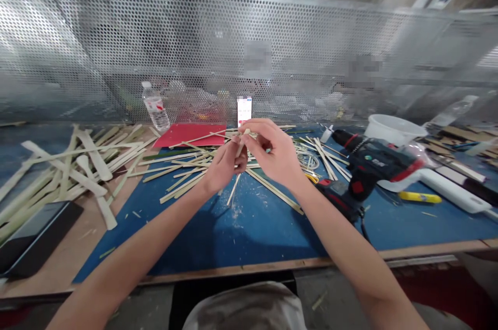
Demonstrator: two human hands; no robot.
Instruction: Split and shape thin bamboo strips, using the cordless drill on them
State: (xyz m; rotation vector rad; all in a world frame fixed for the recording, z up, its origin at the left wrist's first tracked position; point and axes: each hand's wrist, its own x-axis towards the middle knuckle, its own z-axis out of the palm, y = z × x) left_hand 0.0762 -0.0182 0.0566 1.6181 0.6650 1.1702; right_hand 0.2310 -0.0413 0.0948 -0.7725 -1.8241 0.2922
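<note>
My left hand [225, 164] and my right hand [274, 151] meet above the middle of the blue mat [249, 236]. Between them is a short pale bamboo piece [241, 142], held upright and slightly tilted. The left fingers wrap round its lower part, and the right thumb and fingertips pinch near its top. Long thin bamboo strips [182, 184] lie scattered on the mat beneath and behind both hands. Fingers cover part of the held piece, so its full shape is hidden.
Wider bamboo pieces [89, 156] pile up at left, near a black box [37, 239]. A water bottle [155, 107], red sheet [190, 135] and phone [244, 110] stand or lie behind. At right are a cordless drill [365, 161], white tub [395, 130] and yellow cutter [420, 197]. Perforated metal panel [194, 34] closes the back.
</note>
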